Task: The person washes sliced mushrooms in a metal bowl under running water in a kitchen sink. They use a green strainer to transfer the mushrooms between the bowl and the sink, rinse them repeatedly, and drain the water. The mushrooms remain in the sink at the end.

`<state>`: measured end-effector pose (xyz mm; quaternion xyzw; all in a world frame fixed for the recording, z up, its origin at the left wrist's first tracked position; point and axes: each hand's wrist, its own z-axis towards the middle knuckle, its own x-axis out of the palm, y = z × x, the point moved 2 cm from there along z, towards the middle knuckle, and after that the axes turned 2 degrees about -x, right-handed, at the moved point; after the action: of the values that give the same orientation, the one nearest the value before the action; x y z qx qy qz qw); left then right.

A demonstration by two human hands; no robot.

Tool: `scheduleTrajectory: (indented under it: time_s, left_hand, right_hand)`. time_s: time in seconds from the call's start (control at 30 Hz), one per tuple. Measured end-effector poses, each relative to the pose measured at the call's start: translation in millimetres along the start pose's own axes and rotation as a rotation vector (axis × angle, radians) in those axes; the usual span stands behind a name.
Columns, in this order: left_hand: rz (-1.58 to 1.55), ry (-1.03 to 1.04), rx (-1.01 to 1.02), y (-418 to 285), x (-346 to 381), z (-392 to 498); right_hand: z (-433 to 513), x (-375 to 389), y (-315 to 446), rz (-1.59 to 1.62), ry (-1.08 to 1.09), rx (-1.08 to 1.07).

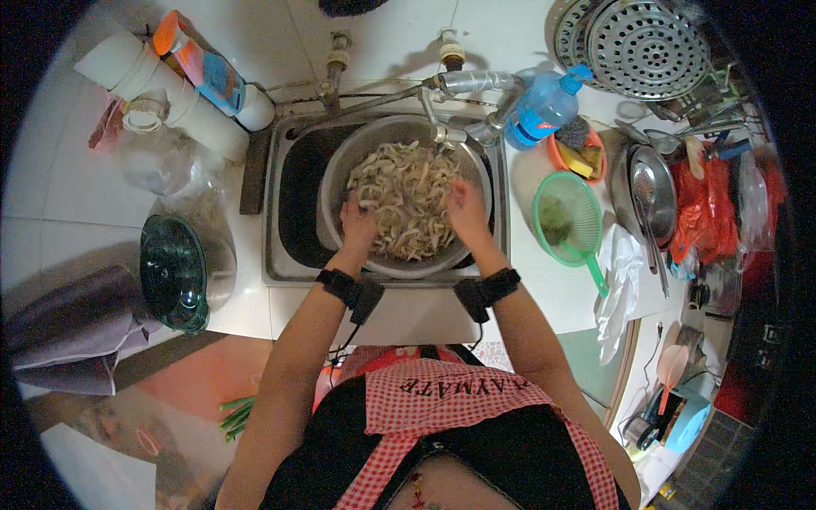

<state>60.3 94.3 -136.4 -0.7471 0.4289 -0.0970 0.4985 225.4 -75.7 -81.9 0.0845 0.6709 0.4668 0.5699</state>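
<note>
A wide metal bowl [331, 220] stands in the stainless steel sink [386, 280], beneath the faucet [449, 135]. Pale, thin pieces of food [414, 197], perhaps sliced mushrooms, fill much of it. My left hand [359, 223] is inside the bowl at its left side, touching the pieces, with its fingertips partly hidden. At the right side my right hand [467, 213] is also in the bowl, fingers curled and blurred against the pieces. Whether either hand grips any of them cannot be told.
Right of the sink stand a blue bottle [545, 108], an orange bowl with sponges [599, 175], a green strainer [570, 217] and metal bowls [653, 191]. On the left are a dark green glass bowl [173, 274], a white pipe [210, 131] and a purple cloth [76, 319].
</note>
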Motion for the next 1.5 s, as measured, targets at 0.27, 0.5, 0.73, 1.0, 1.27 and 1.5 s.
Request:
scheduleTrajectory:
  time_s: [0.27,0.5,0.73,1.0,1.27,1.5]
  left_hand:
    - [-0.100,0.461,-0.130,0.2,31.2,-0.3]
    - [-0.038,0.144,-0.186,-46.2,30.9,20.1]
    - [0.521,0.107,0.240,-57.9,11.2,46.7]
    - [0.579,0.134,0.032,-25.1,21.0,83.6]
    - [-0.259,0.536,-0.307,-20.6,39.6,46.6]
    - [-0.879,0.441,-0.240,-24.5,40.5,-1.5]
  right_hand:
    - [-35.8,86.6,-12.3,0.920,0.721,0.579]
    - [3.0,84.1,4.6,0.424,0.389,0.339]
    - [38.1,70.9,-18.7,0.240,0.441,0.168]
    - [36.4,61.9,-40.2,0.556,0.234,0.495]
    - [-1.0,68.7,3.5,0.891,0.528,0.567]
    - [-22.9,43.8,63.3,0.640,0.508,0.133]
